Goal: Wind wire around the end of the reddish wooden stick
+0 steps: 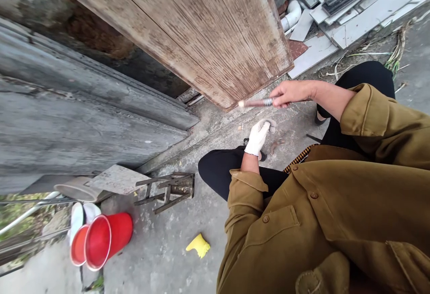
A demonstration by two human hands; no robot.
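Note:
My right hand (289, 92), bare, is closed around a reddish-brown wooden handle (253, 103) with a silvery wire-like binding beside my fingers. The handle points left, its pale tip near the lower corner of a weathered plank door (215, 30); whatever lies inside my fist is hidden. Below it, my left hand (258, 136) wears a white work glove. Its thumb presses toward curled, greyish fingers, and I cannot make out what they hold. Close to the glove, a small brown piece (277, 144) lies on the concrete.
Grey boards (83, 119) lean at the left. A small wooden stool (168, 191), red buckets (116, 238) and a yellow glove-like item (199, 245) are on the ground. Stacked tile and board strips (363, 12) lie upper right, beside a white pipe (291, 15).

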